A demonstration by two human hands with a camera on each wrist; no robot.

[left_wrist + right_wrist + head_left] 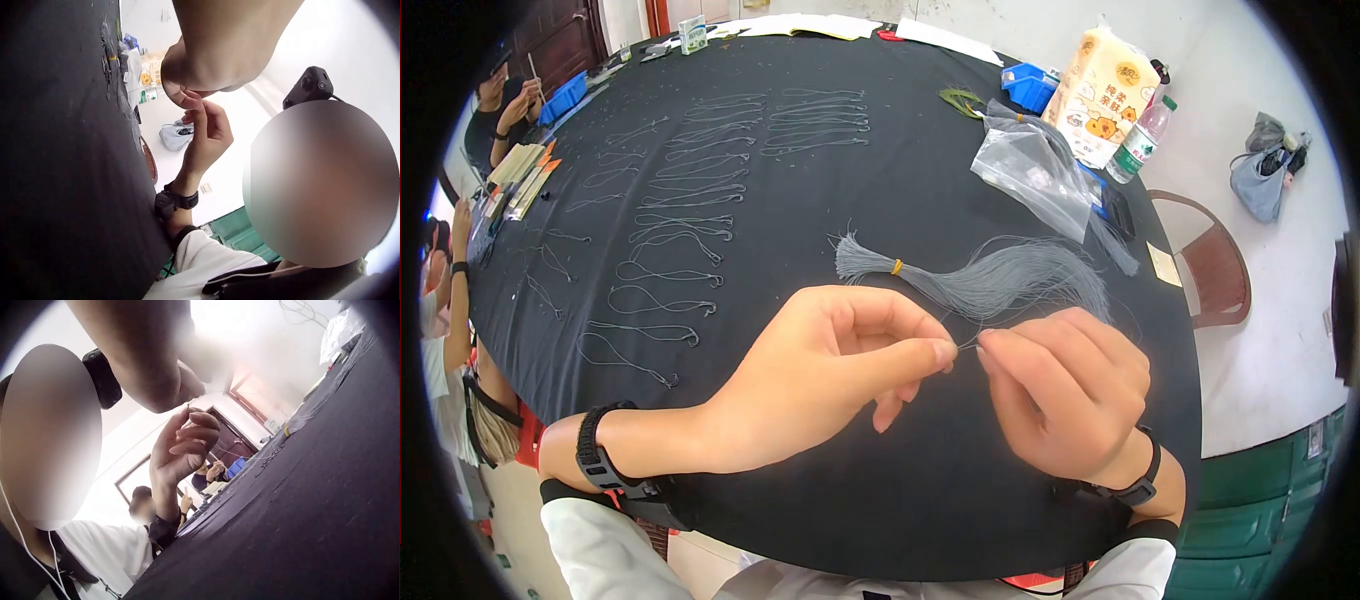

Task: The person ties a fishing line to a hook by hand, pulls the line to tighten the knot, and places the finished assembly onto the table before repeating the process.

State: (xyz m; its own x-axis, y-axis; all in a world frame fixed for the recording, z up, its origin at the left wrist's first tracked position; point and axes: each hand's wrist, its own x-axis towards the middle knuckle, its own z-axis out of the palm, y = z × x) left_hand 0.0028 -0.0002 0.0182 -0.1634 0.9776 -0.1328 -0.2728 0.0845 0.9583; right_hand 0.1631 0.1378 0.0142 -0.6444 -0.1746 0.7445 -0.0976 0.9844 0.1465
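Note:
Over the black tablecloth both hands meet at the fingertips in the head view. My left hand point(830, 365) pinches a thin grey line point(966, 346) between thumb and forefinger, its other fingers loosely bent. From the other side my right hand point(1075, 390) pinches the same line, its fingers curled. Whatever else sits between the fingertips is hidden. Just beyond the hands lies a bundle of long grey lines point(990, 280), tied near one end with a yellow band point(897, 267). To the left, looped grey lines point(662, 275) with small dark hook-like ends lie in columns.
At the back right stand a tissue pack point(1102, 95), a water bottle point(1142, 142), a blue bin point(1030, 88) and a clear plastic bag point(1035, 170). Open papers point(820, 25) lie along the far edge. Other people sit at the left, near a blue tray point(565, 98). A brown chair point(1212, 262) stands right.

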